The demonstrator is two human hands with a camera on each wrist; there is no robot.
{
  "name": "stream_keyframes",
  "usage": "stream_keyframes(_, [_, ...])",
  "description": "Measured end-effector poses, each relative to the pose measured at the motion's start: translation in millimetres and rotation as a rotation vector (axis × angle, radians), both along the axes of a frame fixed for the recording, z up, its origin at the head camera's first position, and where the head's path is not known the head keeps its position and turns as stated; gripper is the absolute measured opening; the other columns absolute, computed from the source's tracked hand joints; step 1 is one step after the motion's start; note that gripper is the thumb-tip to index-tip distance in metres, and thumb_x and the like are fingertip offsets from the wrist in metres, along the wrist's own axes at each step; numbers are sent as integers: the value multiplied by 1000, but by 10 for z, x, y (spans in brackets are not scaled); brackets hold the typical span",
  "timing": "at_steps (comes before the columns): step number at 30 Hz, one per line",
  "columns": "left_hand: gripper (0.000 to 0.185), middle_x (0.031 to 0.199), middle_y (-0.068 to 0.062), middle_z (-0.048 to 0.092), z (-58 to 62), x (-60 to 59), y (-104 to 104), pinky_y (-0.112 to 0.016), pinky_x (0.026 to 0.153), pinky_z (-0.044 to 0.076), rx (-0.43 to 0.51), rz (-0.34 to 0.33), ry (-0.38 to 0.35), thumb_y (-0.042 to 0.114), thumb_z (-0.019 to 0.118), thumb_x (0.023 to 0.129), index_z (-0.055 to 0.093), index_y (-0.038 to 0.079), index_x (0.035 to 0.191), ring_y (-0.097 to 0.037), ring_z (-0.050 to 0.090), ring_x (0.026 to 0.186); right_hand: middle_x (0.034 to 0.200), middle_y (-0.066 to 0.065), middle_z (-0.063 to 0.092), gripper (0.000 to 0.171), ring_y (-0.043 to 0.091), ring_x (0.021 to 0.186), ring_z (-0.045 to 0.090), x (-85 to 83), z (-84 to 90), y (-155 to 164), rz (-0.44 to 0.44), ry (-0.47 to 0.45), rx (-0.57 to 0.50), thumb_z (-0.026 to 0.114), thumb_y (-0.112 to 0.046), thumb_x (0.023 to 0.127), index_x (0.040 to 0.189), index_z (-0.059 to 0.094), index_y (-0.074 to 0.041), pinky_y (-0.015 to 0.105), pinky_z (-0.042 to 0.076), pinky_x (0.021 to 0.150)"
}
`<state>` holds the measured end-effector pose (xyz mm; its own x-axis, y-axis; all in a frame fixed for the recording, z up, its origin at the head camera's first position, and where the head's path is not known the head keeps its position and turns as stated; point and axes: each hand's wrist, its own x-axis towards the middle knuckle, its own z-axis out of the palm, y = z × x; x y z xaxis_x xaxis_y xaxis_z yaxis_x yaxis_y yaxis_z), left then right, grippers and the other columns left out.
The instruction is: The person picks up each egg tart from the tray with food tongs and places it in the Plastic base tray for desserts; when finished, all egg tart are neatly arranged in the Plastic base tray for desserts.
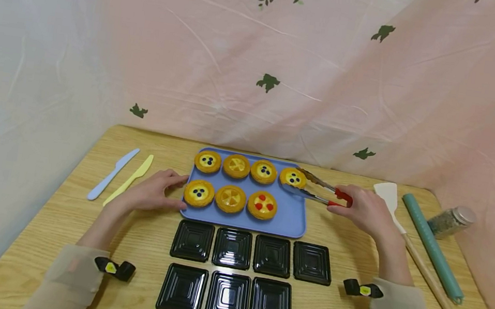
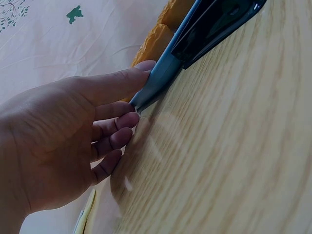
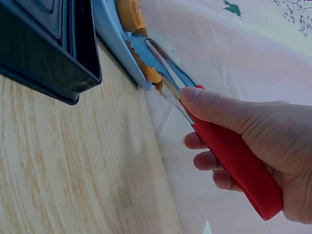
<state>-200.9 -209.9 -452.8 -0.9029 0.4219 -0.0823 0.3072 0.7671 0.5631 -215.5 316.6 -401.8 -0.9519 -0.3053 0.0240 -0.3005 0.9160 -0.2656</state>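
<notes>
My right hand (image 1: 362, 209) grips red-handled tongs (image 3: 229, 151). Their scalloped tips straddle the blueberry tart (image 1: 293, 178) at the right end of the tray's back row. With thumb and curled fingers, my left hand (image 1: 155, 192) holds the left edge of the blue tray (image 1: 288, 217); in the left wrist view the thumb lies over the rim. Two more blueberry tarts (image 1: 207, 162) and a tart with yellow fruit wedges (image 1: 236, 166) fill out the back row. The front row has a blueberry tart (image 1: 199, 193), a yellow-wedge tart (image 1: 230, 198) and a red-topped tart (image 1: 262, 205).
Several black square dishes (image 1: 271, 256) stand in two rows before the tray. A blue knife (image 1: 113, 173) and a yellow knife (image 1: 129, 179) lie left. At right are a white spatula (image 1: 387, 196), a green rolling pin (image 1: 432, 247) and a seasoning jar (image 1: 450, 222). Cloth walls border the table.
</notes>
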Motion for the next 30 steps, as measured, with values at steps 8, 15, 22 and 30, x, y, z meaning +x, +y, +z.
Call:
stream_keyframes(8, [88,134,-18,59,4,12,-6,-58,113,41,0,-2,-2,45,82,85,46,2,153,-38,52,129,80,5,68,48,18,65,52,28,64,-9,-15,5,3,83,-37,86,119,73,-4,30,38,56])
stream_keyframes(15, [88,133,-18,59,8,11,5,-59,112,42,1,-7,7,47,81,85,47,1,153,-39,53,128,78,4,63,46,19,67,49,122,240,-63,-33,36,-15,82,-42,86,114,72,-8,31,36,58])
stream_keyframes(22, [88,135,-19,58,19,16,15,-59,114,40,-8,-11,8,48,80,86,47,1,153,-39,52,130,82,3,65,49,18,68,51,282,431,-258,8,88,-38,79,-52,87,116,71,-13,30,38,59])
stream_keyframes(30, [88,136,-19,58,8,0,9,-59,114,40,-9,-12,9,47,80,86,47,1,153,-39,52,130,86,-2,69,44,11,67,51,422,507,-662,188,200,-62,87,-38,82,117,73,-16,25,40,57])
